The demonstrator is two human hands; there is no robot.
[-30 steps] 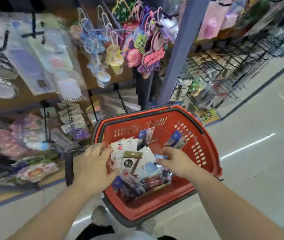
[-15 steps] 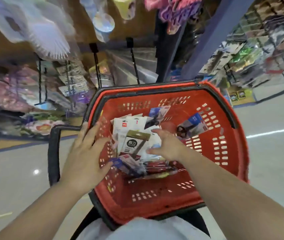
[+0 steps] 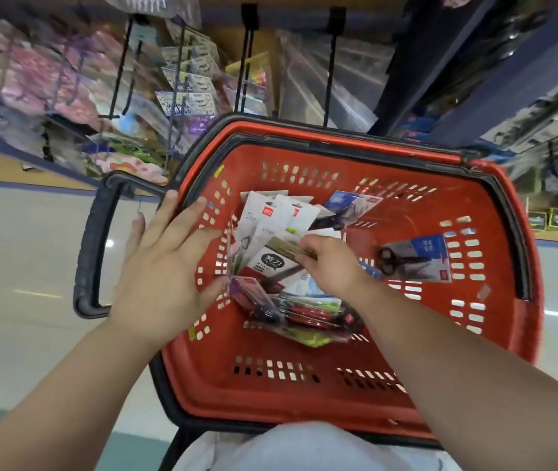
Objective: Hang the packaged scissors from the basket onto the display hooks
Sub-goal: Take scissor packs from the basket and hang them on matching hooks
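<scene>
Two hands were seen at work over the basket. The left hand (image 3: 162,266) was laid flat, fingers spread, against the left wall of the red basket (image 3: 338,154), apparently bracing it. The right hand (image 3: 332,263) was pinched on the gold top edge of a packaged scissors (image 3: 271,261) lying atop the pile (image 3: 281,215). A clean lift would probably be best served by a straight upward pull, so that neighbouring cards were not dragged along, with the hang hole left uncovered. One blue-carded pack (image 3: 420,258) was set apart to the right. Beyond the rim, the display hooks (image 3: 331,62) were glimpsed, blurred.
</scene>
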